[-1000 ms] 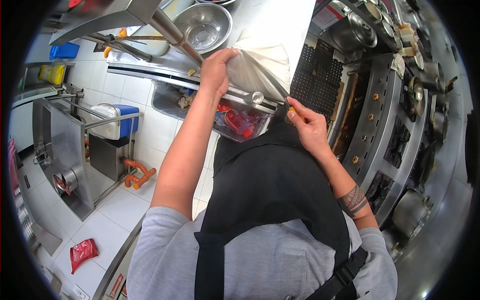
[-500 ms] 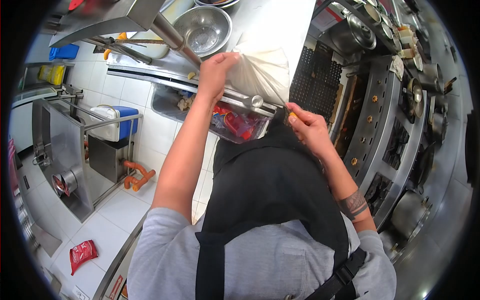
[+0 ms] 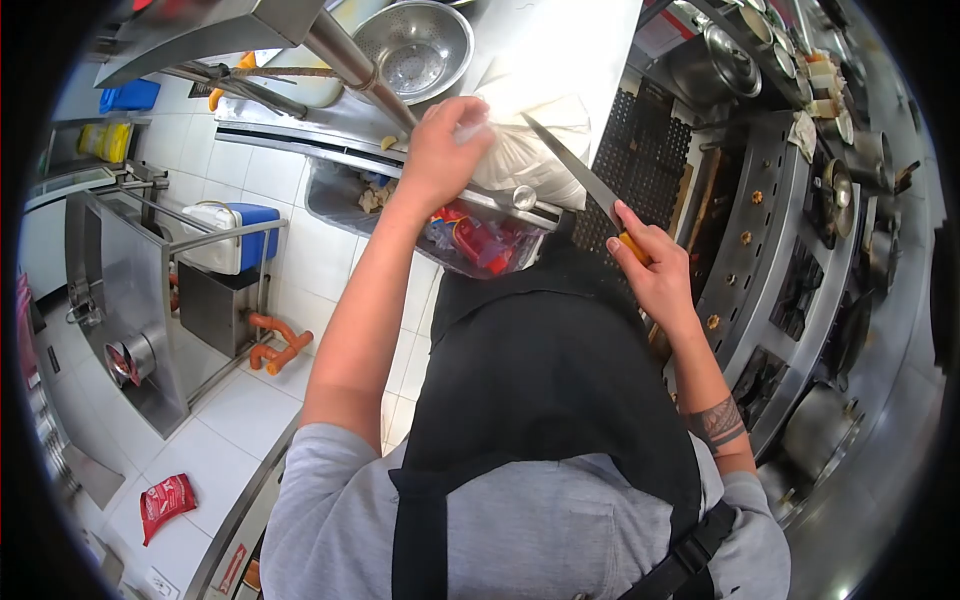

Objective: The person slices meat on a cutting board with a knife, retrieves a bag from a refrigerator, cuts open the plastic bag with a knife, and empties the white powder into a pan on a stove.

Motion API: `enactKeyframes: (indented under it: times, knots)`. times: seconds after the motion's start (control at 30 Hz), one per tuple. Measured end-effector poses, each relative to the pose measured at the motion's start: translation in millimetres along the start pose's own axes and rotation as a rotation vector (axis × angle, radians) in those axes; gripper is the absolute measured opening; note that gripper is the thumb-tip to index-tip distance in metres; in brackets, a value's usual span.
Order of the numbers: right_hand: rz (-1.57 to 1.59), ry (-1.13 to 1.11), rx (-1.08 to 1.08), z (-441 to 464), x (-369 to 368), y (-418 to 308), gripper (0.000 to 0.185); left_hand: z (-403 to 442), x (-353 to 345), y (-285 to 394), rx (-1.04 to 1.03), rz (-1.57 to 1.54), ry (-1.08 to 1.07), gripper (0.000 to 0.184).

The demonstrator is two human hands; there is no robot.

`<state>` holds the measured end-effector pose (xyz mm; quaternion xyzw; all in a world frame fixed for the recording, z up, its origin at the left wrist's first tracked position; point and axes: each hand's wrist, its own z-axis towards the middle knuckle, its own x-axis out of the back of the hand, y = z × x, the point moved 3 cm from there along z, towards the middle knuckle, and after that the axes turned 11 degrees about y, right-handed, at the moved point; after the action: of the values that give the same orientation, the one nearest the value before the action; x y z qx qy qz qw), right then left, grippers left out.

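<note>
A long knife (image 3: 578, 165) with a yellow-orange handle is in my right hand (image 3: 655, 262), its blade slanting up and left over a white plastic bag (image 3: 548, 140). The bag is full and bulging, and it lies on the steel counter near its front edge. My left hand (image 3: 445, 150) is at the bag's left side, fingers curled around a thin, translucent bit of plastic. Whether that bit is still joined to the bag, I cannot tell.
A steel colander (image 3: 415, 50) stands behind the bag on the counter (image 3: 560, 35). Below the edge hangs a bin (image 3: 335, 205) with red wrappers inside. To the right are a perforated black mat (image 3: 640, 140) and a stove (image 3: 760, 240). A red packet (image 3: 168, 505) lies on the floor.
The knife has come up and away from the bag's right side, its blade now plainly visible. My left hand has shifted slightly right, and the bag's stretched folds have slackened.
</note>
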<state>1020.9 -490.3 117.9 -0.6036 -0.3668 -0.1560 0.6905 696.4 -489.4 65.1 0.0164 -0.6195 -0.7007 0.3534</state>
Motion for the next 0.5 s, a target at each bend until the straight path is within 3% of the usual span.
enactKeyframes:
  times: [0.13,0.5]
  knots:
    - [-0.007,0.009,0.006,0,-2,0,0.047,1,3,-5,-0.169,0.246,-0.083,0.030]
    - [-0.180,0.057,0.166,7,-6,-6,0.039,-2,-4,-24,0.183,-0.083,-0.131,0.027]
